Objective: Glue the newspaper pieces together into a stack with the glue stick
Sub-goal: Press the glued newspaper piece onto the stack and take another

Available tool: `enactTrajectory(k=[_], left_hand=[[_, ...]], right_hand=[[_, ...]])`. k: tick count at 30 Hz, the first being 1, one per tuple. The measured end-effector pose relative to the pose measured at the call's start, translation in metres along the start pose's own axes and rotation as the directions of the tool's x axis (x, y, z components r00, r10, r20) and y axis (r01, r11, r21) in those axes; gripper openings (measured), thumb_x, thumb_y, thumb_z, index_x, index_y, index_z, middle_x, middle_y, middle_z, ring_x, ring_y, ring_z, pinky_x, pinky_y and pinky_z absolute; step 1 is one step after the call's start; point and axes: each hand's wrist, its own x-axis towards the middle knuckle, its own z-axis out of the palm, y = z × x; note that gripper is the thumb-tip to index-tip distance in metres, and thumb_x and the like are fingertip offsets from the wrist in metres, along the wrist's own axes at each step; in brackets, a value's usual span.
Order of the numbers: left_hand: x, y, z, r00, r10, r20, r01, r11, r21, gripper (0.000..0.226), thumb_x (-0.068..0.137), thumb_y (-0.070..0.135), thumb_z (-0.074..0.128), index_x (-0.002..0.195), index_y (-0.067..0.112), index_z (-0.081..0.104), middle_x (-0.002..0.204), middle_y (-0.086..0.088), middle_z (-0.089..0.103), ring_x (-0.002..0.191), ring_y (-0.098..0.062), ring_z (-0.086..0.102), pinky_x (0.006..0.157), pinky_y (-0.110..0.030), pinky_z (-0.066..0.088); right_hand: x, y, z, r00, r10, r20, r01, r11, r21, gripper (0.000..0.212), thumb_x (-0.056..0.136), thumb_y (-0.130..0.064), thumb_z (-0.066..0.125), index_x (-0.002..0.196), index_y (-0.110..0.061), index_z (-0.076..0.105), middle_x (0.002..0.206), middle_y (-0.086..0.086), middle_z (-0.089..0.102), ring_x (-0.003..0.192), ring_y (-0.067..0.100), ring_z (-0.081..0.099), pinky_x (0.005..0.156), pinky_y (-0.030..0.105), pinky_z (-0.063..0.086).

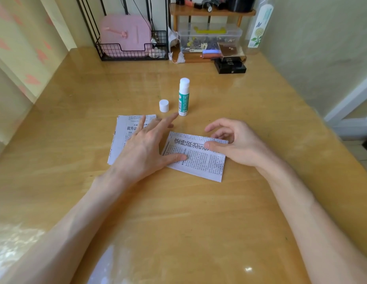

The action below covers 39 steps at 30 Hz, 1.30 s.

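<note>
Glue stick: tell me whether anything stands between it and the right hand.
Nothing visible does. Only bare table lies between the right hand, which rests on the right newspaper piece, and the upright, uncapped glue stick. Its cap and the left hand sit left of that path.

Soft, even daylight, brightest toward the left side. The glossy tabletop [178,212] shows pale glare along its near left edge and a small highlight at lower right. Shadows are faint and diffuse. Print on the newspaper piece [201,160] is sharp at centre; wide-angle distortion bends and smears the edges.
</note>
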Motion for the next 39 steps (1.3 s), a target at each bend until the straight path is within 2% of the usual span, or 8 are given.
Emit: enactTrajectory(k=[2,5,7,11,17,27,33,39], left_hand=[[0.000,0.002,0.000,0.999,-0.040,-0.008,0.039,0.999,-0.025,0.106,0.074,0.085,0.062,0.162,0.037,0.025,0.139,0.009,0.059,0.139,-0.008,0.048,0.131,-0.043,0.012],[0.003,0.014,-0.005,0.980,-0.179,-0.088,0.148,0.949,-0.278,0.095,0.078,0.073,0.072,0.158,0.038,0.035,0.131,0.019,0.065,0.128,0.002,0.056,0.118,-0.026,0.035],[0.004,0.025,-0.014,0.952,-0.285,-0.112,0.195,0.846,-0.497,0.079,0.081,0.052,0.081,0.150,0.031,0.050,0.114,0.012,0.076,0.112,0.000,0.068,0.101,-0.018,0.049],[0.002,0.038,-0.024,0.924,-0.383,0.020,0.275,0.624,-0.731,0.024,0.087,0.026,0.081,0.108,0.014,0.079,0.097,0.002,0.081,0.091,-0.013,0.078,0.077,-0.027,0.061],[0.003,0.040,-0.020,0.905,-0.425,-0.008,0.241,0.527,-0.815,0.018,0.090,0.023,0.078,0.103,0.011,0.081,0.100,-0.003,0.081,0.097,-0.021,0.078,0.088,-0.033,0.061],[0.002,0.040,-0.017,0.890,-0.456,-0.027,0.236,0.508,-0.829,0.024,0.087,0.025,0.081,0.098,0.004,0.080,0.098,-0.006,0.081,0.093,-0.025,0.078,0.083,-0.038,0.063],[0.001,0.042,-0.015,0.889,-0.458,0.026,0.277,0.490,-0.827,0.027,0.083,0.029,0.082,0.095,0.004,0.079,0.096,-0.006,0.081,0.089,-0.020,0.078,0.075,-0.029,0.061],[0.002,0.041,-0.019,0.881,-0.472,0.032,0.287,0.481,-0.828,0.027,0.086,0.029,0.081,0.097,0.004,0.080,0.099,-0.006,0.081,0.094,-0.024,0.078,0.089,-0.042,0.062]], right_hand=[[-0.001,-0.002,-0.001,1.000,0.011,-0.027,-0.008,0.995,0.102,0.023,0.087,-0.020,0.087,0.105,-0.029,0.075,0.090,-0.007,0.079,0.077,-0.001,0.063,0.075,0.016,0.044],[-0.001,-0.006,-0.005,0.999,-0.008,-0.044,0.018,0.972,0.233,0.023,0.087,-0.018,0.087,0.105,-0.028,0.076,0.091,-0.006,0.081,0.085,0.004,0.073,0.081,0.017,0.052],[-0.001,-0.008,-0.007,0.997,-0.045,-0.059,0.060,0.958,0.282,0.024,0.086,-0.018,0.087,0.105,-0.028,0.077,0.092,-0.005,0.081,0.089,0.008,0.076,0.084,0.020,0.055],[-0.003,-0.014,-0.007,0.990,-0.074,-0.116,0.116,0.902,0.415,0.024,0.082,-0.017,0.087,0.103,-0.022,0.078,0.091,-0.004,0.079,0.091,0.008,0.074,0.082,0.020,0.055],[-0.006,-0.019,0.002,0.999,0.022,-0.047,0.010,0.811,0.585,0.038,0.079,-0.027,0.084,0.112,-0.008,0.079,0.110,0.006,0.081,0.107,0.019,0.077,0.092,0.029,0.058],[-0.007,-0.023,0.012,0.993,0.013,-0.120,0.060,0.809,0.584,0.019,0.089,-0.017,0.082,0.105,-0.008,0.080,0.101,0.004,0.082,0.099,0.019,0.078,0.083,0.025,0.061],[-0.006,-0.024,0.015,0.992,0.031,-0.120,0.049,0.793,0.607,0.022,0.090,-0.016,0.081,0.109,-0.005,0.079,0.104,0.008,0.082,0.101,0.022,0.078,0.087,0.030,0.062],[-0.004,-0.022,0.014,0.982,0.018,-0.190,0.099,0.802,0.588,0.015,0.089,-0.023,0.082,0.089,-0.008,0.077,0.090,0.004,0.078,0.089,0.013,0.074,0.077,0.019,0.053]])
